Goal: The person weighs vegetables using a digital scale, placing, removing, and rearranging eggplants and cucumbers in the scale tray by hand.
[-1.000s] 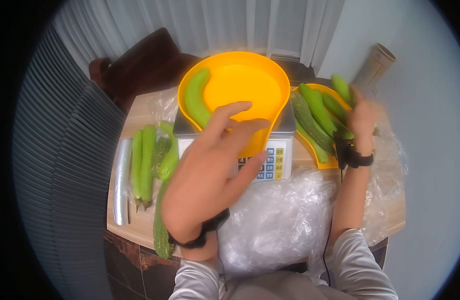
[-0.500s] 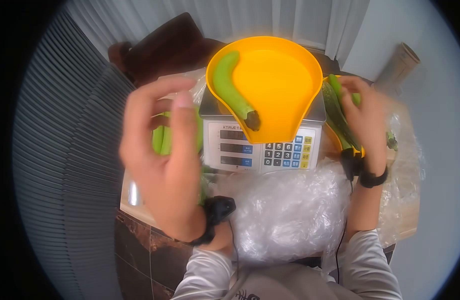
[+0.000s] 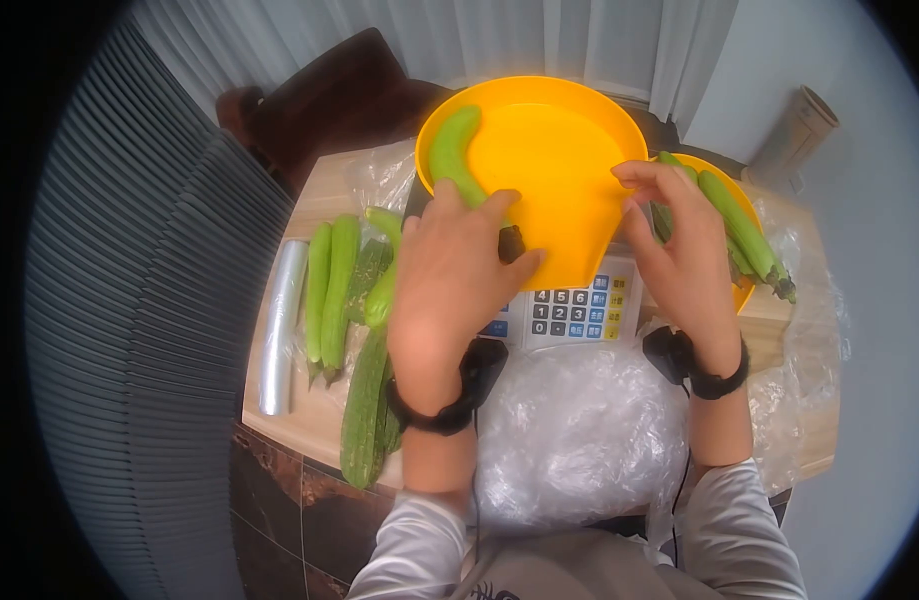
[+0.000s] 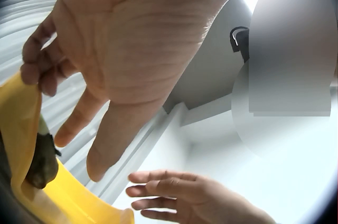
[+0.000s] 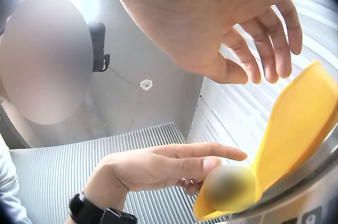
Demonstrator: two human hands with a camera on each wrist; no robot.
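A yellow scoop-shaped pan (image 3: pixel 559 150) sits on a white digital scale (image 3: pixel 624 300). Lying along the pan's left side is a curved light-green vegetable (image 3: pixel 454 140), like a long eggplant, its dark stem end partly hidden by my left hand (image 3: pixel 444 275). That hand spreads loosely over the pan's left edge; in the left wrist view its fingertips (image 4: pixel 30 73) are right at the yellow rim. My right hand (image 3: pixel 684 255) hovers at the pan's right edge, fingers loosely bent and holding nothing. In the right wrist view its fingertips (image 5: pixel 283 70) hang apart from the rim.
Several long green vegetables (image 3: pixel 344 285) lie on the left, beside a silvery roll (image 3: pixel 281 330). A second yellow pan (image 3: pixel 747 205) with green vegetables stands at the right. Crumpled clear plastic (image 3: pixel 579 430) fills the table's front. Behind is a brown chair (image 3: pixel 329 110).
My right hand has left the vegetables in the right pan and come to the scale pan's right edge. My left hand swung out left, then back to the pan's left edge. The view shifted.
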